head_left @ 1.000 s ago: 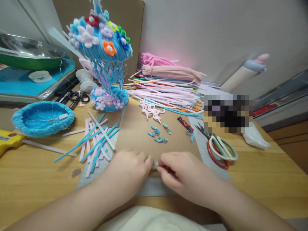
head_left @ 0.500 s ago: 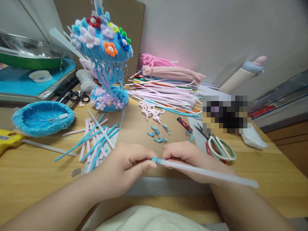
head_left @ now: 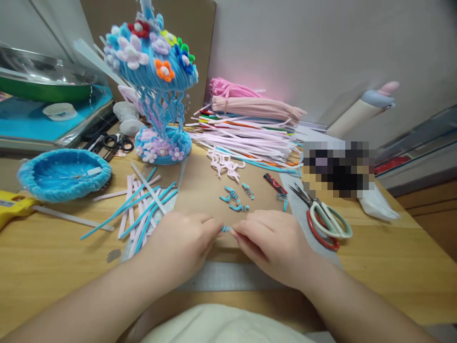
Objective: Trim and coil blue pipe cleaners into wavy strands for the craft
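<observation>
My left hand and my right hand meet just below the middle of the frame, fingertips pinched together on a small blue pipe-cleaner piece held between them (only its fuzzy tip shows). Both hands hover over a sheet of brown cardboard lying on the wooden table. Just above my fingers lie a few small blue curled bits. To the left of centre are loose blue and pink pipe cleaners; at the far left sits a blue woven bowl. The flowered blue mushroom ornament stands at the upper left, and scissors lie to the right of my right hand.
</observation>
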A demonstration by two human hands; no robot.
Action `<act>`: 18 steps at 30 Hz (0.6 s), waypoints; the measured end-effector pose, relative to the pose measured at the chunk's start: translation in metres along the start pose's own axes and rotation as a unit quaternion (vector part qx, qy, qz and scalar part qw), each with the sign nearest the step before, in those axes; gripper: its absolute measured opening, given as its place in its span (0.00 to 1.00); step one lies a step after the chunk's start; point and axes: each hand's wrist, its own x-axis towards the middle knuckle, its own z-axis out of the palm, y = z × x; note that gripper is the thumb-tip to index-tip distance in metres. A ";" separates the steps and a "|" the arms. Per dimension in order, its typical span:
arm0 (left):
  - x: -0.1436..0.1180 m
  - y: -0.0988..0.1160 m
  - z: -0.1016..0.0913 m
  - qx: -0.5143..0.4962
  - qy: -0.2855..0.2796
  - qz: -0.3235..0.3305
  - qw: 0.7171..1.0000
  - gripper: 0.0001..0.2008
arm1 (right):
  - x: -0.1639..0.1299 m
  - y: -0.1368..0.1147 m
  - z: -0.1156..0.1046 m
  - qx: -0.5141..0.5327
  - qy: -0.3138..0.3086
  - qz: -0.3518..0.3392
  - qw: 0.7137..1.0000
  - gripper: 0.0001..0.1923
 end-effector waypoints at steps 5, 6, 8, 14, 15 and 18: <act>0.003 -0.009 -0.007 0.035 0.033 0.162 0.986 0.10 | 0.008 0.009 -0.002 0.343 -0.168 0.217 0.898 0.09; 0.003 -0.010 -0.008 0.038 0.054 0.174 0.983 0.10 | 0.010 0.012 -0.002 0.420 -0.195 0.259 0.847 0.10; 0.003 -0.009 -0.010 0.047 0.095 0.191 0.976 0.11 | 0.010 0.016 0.001 0.549 -0.228 0.307 0.743 0.13; -0.002 -0.007 -0.012 0.038 0.179 0.204 0.962 0.12 | 0.006 0.022 0.011 0.734 -0.241 0.324 0.546 0.13; -0.003 -0.007 -0.012 0.034 0.180 0.204 0.962 0.12 | 0.005 0.021 0.013 0.755 -0.248 0.319 0.517 0.13; -0.004 -0.007 -0.012 0.027 0.183 0.206 0.961 0.11 | 0.003 0.018 0.016 0.805 -0.260 0.303 0.439 0.12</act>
